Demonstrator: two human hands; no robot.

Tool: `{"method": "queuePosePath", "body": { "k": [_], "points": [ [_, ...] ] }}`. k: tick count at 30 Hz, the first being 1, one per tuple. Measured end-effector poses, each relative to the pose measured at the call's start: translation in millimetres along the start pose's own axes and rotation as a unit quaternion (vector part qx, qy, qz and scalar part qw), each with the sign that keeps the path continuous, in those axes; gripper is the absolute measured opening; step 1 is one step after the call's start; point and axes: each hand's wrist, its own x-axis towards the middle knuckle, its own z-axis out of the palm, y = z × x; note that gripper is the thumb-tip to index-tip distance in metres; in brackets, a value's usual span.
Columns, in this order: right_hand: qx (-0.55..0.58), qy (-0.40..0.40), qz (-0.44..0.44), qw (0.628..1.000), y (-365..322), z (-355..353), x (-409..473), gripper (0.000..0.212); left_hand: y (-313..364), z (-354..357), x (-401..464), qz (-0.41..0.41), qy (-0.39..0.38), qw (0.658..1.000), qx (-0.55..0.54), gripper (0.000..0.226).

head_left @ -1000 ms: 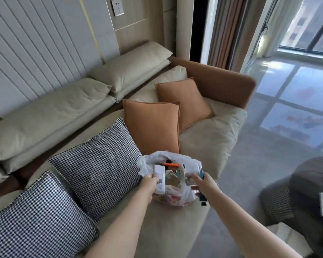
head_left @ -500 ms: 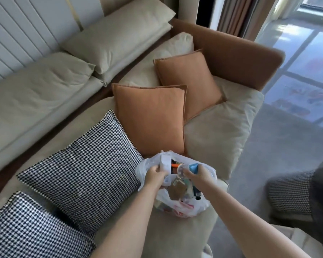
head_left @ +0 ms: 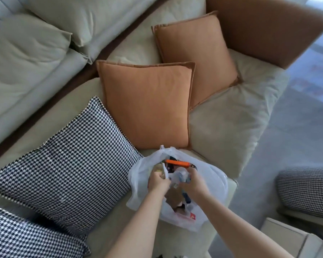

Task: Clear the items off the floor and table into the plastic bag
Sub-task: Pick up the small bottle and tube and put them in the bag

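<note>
Left hand: clenched round a small white box at the mouth of the plastic bag. Right hand: grasping a blue-tipped item, too blurred to name, inside that mouth. Bag: on sofa seat, beside houndstooth cushion, before orange cushion; orange item inside.
</note>
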Motion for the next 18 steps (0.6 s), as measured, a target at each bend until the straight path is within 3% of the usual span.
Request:
{"method": "queuePosePath", "body": {
  "k": [7, 13, 18],
  "points": [
    [-0.043, 0.001, -0.018, 0.999, 1, -6, -10, 0.038, -8, -7, -17, -0.007, -0.021, 1.0, 0.018, 0.048],
    [-0.067, 0.03, -0.037, 0.997, -6, -15, -47, 0.03, -7, -18, -59, 0.053, -0.082, 0.995, 0.036, 0.038],
    [-0.038, 0.052, -0.024, 0.998, 4, -25, -94, 0.041, -4, -26, -103, 0.123, -0.11, 0.983, 0.082, 0.027]
  ]
}}
